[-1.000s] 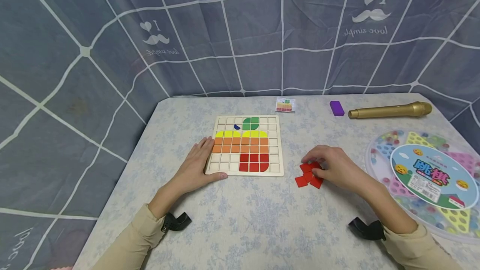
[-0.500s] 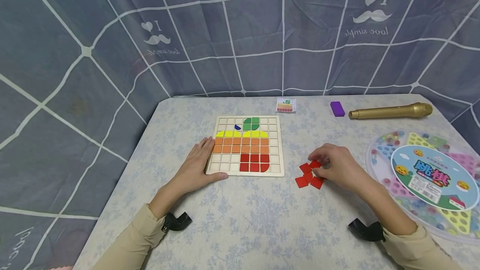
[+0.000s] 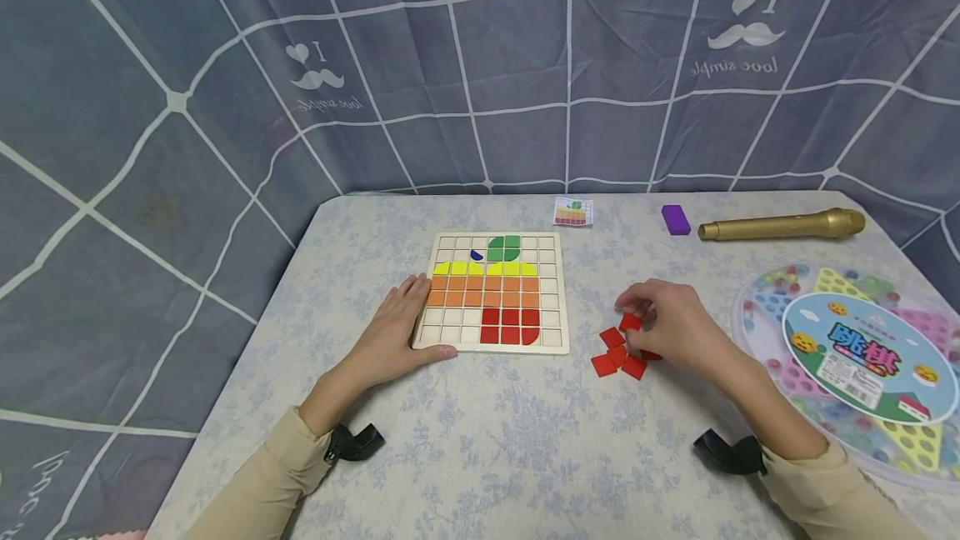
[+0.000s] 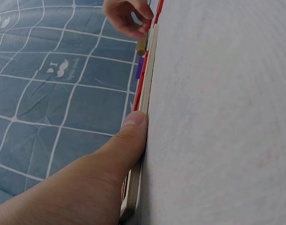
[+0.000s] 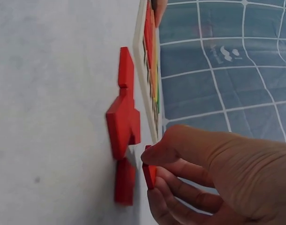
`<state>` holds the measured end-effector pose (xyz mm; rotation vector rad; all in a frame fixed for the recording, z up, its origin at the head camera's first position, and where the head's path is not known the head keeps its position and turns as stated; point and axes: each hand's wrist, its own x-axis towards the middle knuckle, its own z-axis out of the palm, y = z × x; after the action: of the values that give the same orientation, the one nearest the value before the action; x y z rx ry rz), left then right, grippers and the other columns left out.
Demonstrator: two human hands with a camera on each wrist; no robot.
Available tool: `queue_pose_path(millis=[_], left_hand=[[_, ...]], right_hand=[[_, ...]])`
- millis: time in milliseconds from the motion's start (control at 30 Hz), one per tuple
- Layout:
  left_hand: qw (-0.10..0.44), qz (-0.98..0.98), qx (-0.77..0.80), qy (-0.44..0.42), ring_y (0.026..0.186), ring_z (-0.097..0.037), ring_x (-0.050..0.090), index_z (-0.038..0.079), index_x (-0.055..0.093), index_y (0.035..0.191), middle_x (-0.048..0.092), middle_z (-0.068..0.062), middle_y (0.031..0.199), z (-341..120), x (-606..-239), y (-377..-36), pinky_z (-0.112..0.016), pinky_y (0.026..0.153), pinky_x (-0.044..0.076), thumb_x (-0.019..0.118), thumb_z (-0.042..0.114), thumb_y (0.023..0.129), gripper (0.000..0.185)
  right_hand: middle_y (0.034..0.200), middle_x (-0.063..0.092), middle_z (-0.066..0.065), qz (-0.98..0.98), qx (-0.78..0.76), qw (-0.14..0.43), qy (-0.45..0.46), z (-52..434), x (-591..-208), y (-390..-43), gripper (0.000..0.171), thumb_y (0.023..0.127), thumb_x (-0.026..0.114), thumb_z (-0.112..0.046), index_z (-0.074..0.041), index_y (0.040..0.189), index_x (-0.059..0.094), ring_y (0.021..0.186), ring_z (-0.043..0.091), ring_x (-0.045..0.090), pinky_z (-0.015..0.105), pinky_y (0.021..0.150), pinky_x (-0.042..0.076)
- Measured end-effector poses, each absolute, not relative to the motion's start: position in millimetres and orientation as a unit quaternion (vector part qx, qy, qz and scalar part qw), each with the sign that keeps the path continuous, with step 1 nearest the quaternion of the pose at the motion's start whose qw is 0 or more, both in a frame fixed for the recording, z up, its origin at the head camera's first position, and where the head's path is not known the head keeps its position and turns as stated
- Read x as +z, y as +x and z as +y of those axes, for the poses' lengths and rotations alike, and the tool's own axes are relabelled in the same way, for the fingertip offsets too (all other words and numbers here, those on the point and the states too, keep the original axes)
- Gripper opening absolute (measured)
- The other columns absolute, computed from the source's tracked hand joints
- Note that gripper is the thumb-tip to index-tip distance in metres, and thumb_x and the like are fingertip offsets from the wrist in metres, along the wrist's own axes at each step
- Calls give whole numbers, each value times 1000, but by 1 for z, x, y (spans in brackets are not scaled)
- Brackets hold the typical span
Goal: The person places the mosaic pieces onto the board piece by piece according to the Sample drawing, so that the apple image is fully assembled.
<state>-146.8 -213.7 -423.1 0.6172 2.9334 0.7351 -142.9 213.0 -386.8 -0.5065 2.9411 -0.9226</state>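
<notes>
A wooden grid board [image 3: 553,294] lies on the table, with green, blue, yellow, orange and red pieces set in it. My left hand [image 3: 397,319] rests flat at its left side, fingers straight along the edge and the thumb against the front edge; the left wrist view shows that thumb [image 4: 129,136] touching the board's side. Over a small pile of loose red square tiles [image 3: 603,365], my right hand [image 3: 671,323] pinches one red tile [image 5: 149,173] between thumb and fingers. In the right wrist view the pinched tile is tilted, close beside the pile. Part of the pile is hidden behind the hand.
A small picture card [image 3: 573,212] lies behind the board. Farther right are a purple block [image 3: 676,220] and a gold microphone [image 3: 780,226]. A round, clear Chinese checkers box [image 3: 870,357] stands near my right forearm. A grey-blue gridded curtain [image 3: 517,65] hangs behind the table.
My right hand has shifted slightly among the red tiles and lifted one in a pinch; another tile now shows under the hand. The left hand keeps its place at the board.
</notes>
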Motion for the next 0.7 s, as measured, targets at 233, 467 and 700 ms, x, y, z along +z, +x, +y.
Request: queue_pose_path(millis=[233, 467, 700], left_hand=[[25, 950, 234, 203, 164, -38, 11, 0, 18, 168, 17, -18, 176, -214, -424, -147, -58, 134, 10, 82, 56, 86, 118], [23, 950, 235, 206, 164, -39, 12, -1, 19, 167, 18, -19, 175, -213, -425, -148, -59, 133, 10, 82, 56, 86, 118], [20, 949, 235, 207, 164, -39, 12, -1, 19, 167, 18, -19, 175, -213, -424, -147, -59, 133, 10, 82, 55, 86, 117]], right_hand=[[95, 72, 3, 934, -303, 13, -188, 191, -383, -151, 31, 77, 80, -1, -6, 107, 78, 87, 21, 65, 36, 77, 59], [96, 72, 1, 918, -321, 22, -233, 151, -382, -165, 33, 76, 83, -1, -5, 109, 78, 89, 19, 64, 33, 77, 58], [94, 72, 4, 895, -339, 28, -288, 107, -380, -175, 31, 76, 81, 2, -3, 107, 78, 86, 19, 65, 29, 75, 58]])
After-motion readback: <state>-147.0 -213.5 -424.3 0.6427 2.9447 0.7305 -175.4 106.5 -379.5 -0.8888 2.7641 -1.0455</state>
